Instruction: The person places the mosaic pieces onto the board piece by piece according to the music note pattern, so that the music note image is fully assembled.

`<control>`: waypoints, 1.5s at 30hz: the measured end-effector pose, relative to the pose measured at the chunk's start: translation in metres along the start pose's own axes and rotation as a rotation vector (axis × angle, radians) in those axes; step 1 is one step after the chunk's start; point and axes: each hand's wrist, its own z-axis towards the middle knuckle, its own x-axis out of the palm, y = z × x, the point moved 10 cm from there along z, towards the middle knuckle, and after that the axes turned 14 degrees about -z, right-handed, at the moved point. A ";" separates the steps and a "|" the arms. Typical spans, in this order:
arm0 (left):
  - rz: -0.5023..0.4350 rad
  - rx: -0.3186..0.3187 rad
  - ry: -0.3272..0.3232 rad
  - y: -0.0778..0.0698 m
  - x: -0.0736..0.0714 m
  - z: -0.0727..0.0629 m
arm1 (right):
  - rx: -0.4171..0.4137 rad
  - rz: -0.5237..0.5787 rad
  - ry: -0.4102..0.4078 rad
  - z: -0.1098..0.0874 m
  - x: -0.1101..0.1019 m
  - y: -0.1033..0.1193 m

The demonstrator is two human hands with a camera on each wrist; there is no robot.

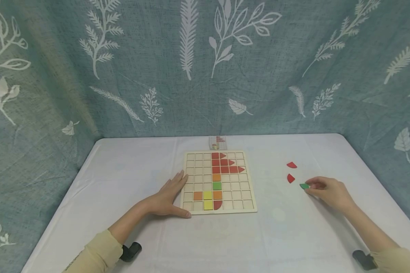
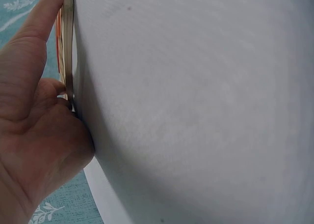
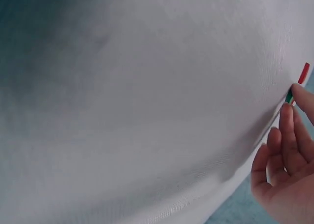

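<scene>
A square wooden grid board [image 1: 237,194] lies flat at mid-table, with red, orange, yellow and green pieces set in its cells. My left hand [image 1: 167,195] rests against its left side, fingers straight along the edge and thumb at the lower left corner. To the right of the board, my right hand [image 1: 329,191] pinches a green rounded wedge piece [image 1: 304,186] between thumb and fingertips. Close by on the cloth lie two red wedge pieces, an upper one [image 1: 292,165] and a lower one [image 1: 290,178]. In the right wrist view the green piece [image 3: 289,97] is partly hidden by the fingers.
A small picture card [image 1: 213,142] with a coloured pattern sits just behind the board. White cloth [image 1: 140,159] covers the table, and a blue-green leaf-print curtain [image 1: 205,102] hangs behind it and at both sides.
</scene>
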 end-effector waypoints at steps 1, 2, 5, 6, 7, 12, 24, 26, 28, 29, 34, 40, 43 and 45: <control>0.002 0.000 -0.001 0.000 0.000 0.000 | 0.000 -0.007 -0.005 0.000 -0.001 0.001; 0.003 -0.001 -0.001 0.000 0.000 0.000 | 0.000 -0.006 -0.010 0.000 -0.001 0.002; 0.009 -0.005 -0.003 0.002 0.000 0.000 | -0.003 0.009 -0.025 0.000 -0.002 0.008; 0.011 -0.007 -0.004 0.002 0.000 0.000 | -0.003 0.010 -0.034 -0.001 -0.002 0.010; 0.012 -0.009 -0.005 0.002 0.000 0.000 | -0.005 0.018 -0.036 0.000 -0.002 0.014; 0.017 -0.015 -0.008 0.004 0.001 0.001 | -0.019 0.081 -0.023 0.006 0.005 0.039; 0.023 -0.025 -0.001 0.007 0.002 0.002 | -0.177 0.173 0.024 0.017 0.038 0.145; 0.025 -0.024 0.001 0.007 0.002 0.003 | -0.202 0.187 0.048 0.018 0.045 0.163; 0.026 -0.025 0.002 0.007 0.002 0.003 | -0.221 0.202 0.076 0.018 0.052 0.180; 0.025 -0.028 0.002 0.007 0.002 0.003 | -0.226 0.213 0.092 0.018 0.056 0.188; 0.016 -0.034 0.005 0.005 0.001 0.002 | -0.283 0.266 0.160 0.016 0.073 0.227; 0.006 -0.022 0.016 0.002 0.001 0.000 | -0.465 0.208 0.173 0.009 0.086 0.276; 0.001 -0.016 0.017 0.000 0.000 -0.001 | -0.561 0.143 0.150 0.005 0.090 0.296; 0.001 -0.009 0.019 -0.001 -0.001 -0.002 | -0.604 0.093 0.127 0.002 0.091 0.307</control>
